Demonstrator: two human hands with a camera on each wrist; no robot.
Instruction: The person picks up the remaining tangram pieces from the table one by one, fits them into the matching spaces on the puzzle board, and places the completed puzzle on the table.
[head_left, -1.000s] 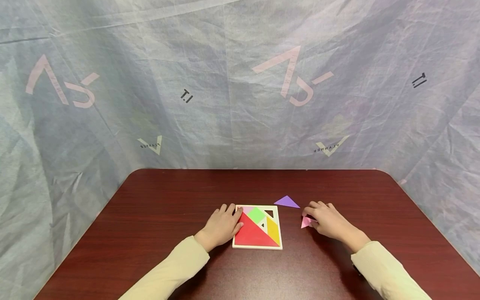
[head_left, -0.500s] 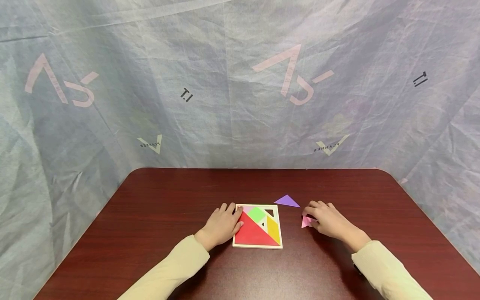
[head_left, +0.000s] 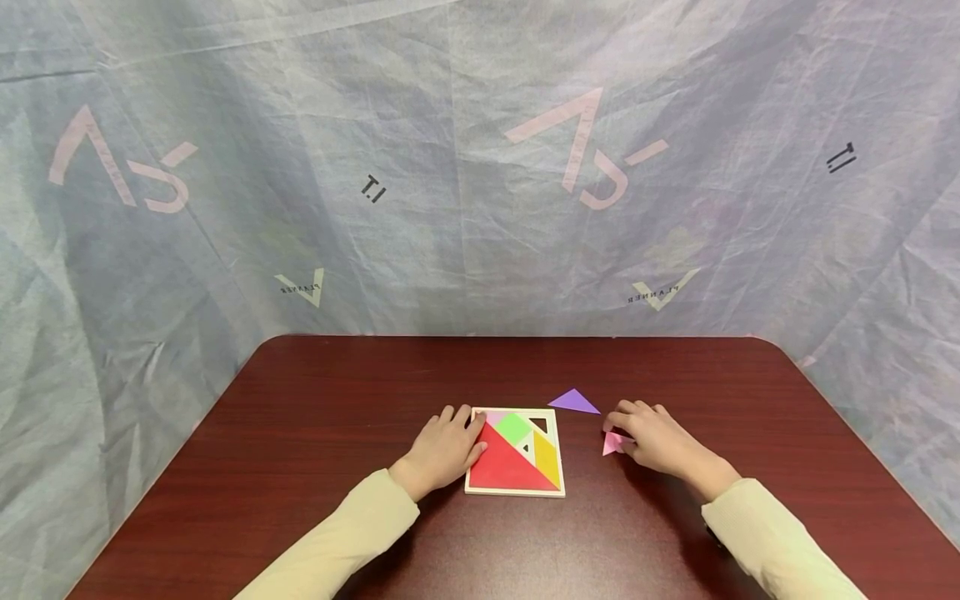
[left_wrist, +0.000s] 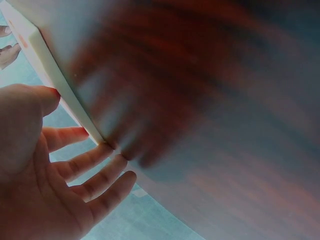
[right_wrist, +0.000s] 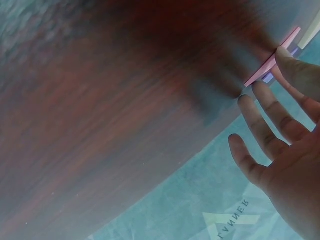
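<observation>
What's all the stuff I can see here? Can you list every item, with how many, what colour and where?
Table: one, dark red-brown wood grain, fills the foreground.
Puzzle tray: one, white frame, on the table at centre.
Pieces in the tray: large red triangle, green square, yellow piece, a pale pink piece at the far left corner; small gaps remain unfilled.
Purple triangle: one, loose on the table, beyond the tray's right corner.
Pink triangle: one, on the table right of the tray.
Backdrop sheet: one, pale grey-blue with printed marks, behind the table.
Left hand: fingers straight, resting on the tray's left edge.
Right hand: touching the pink triangle.
Sleeves: two, cream.
</observation>
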